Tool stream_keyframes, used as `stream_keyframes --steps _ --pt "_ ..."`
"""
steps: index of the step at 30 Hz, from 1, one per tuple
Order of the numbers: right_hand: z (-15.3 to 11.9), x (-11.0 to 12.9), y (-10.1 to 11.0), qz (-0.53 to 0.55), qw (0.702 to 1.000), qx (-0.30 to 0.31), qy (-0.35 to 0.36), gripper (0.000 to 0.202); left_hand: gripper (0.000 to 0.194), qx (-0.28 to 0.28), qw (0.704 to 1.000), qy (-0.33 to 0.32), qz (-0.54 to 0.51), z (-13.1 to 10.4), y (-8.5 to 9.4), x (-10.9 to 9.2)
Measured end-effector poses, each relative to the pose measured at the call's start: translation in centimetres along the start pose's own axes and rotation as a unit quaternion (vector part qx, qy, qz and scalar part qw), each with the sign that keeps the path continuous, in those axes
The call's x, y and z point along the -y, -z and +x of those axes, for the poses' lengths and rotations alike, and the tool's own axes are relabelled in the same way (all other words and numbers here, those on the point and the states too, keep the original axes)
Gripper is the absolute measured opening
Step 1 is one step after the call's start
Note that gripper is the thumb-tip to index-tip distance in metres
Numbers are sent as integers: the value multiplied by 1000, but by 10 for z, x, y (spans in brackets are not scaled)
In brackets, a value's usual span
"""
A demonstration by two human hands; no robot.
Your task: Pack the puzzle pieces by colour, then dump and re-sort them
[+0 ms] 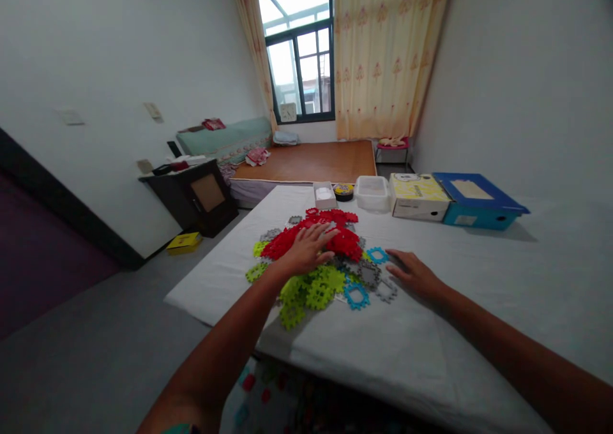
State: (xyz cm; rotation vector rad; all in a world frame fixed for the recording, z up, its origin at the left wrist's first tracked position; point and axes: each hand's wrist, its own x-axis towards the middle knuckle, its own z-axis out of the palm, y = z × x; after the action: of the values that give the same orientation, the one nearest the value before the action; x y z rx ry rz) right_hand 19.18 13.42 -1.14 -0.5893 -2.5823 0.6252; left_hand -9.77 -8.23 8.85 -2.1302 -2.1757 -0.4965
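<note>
Both hands were unclenched: my left hand (309, 249) lay palm down, fingers spread, over red toothed plastic pieces (347, 242) at the centre of a heap, apparently gripping none. My right hand (416, 274) came in from three o'clock, thumb and forefinger parted beside a blue frame (371, 255); I could not tell whether it touched. Green pieces (322, 288) lay at six o'clock, a second blue frame (357, 306) and gray pieces (368, 273) at four, all on a white-covered table (454, 344).

The heap looked loose, so a hard push would likely have slid its layers apart. Snagging teeth might have dragged neighbors along, and the green pieces nearest me could have dropped off the edge.

Beyond stood a white box (325, 198) at twelve, a round tin (343, 193) beside it, a clear tub (372, 199) at one, a yellow-and-white carton (416, 196) at two, and a blue box (502, 201) next to that. Carton print and the blue box's pale label (468, 189) were too blurred to read; no brand was legible.
</note>
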Motion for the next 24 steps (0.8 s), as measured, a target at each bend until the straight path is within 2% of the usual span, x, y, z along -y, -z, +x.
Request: stream_keyframes --steps 1,2,4,5,6,8,10,13,16,19,24 --pt "-2 3 -1 11 1000 14 3 61 59 -32 999 28 -10 -12 7 17" --pt "-4 6 -2 15 999 28 14 71 58 -73 994 82 -23 -25 14 37" --pt "-8 16 -8 5 998 47 47 94 65 -135 964 225 -47 -50 22 78" --pt "-9 22 -12 -4 997 51 60 104 69 -137 948 279 -66 -61 22 95" --pt "-8 28 -17 -13 996 52 67 112 72 -133 942 300 -74 -71 19 109" --pt "0 41 -27 -25 997 49 62 120 76 -121 939 308 -90 -82 8 122" --pt "14 52 -36 -27 998 40 50 122 79 -114 944 288 -110 -83 -6 120" --pt "37 65 -46 -14 998 20 60 119 78 -120 951 233 -162 -76 -19 106" --pt "56 73 -54 11 997 -9 73 107 74 -111 952 190 -214 -67 -22 94" --pt "70 81 -62 48 997 -39 47 91 77 -109 949 185 -230 -59 -24 89" --pt "95 98 -71 122 990 -60 45 71 54 -170 935 179 -253 -40 -33 85"
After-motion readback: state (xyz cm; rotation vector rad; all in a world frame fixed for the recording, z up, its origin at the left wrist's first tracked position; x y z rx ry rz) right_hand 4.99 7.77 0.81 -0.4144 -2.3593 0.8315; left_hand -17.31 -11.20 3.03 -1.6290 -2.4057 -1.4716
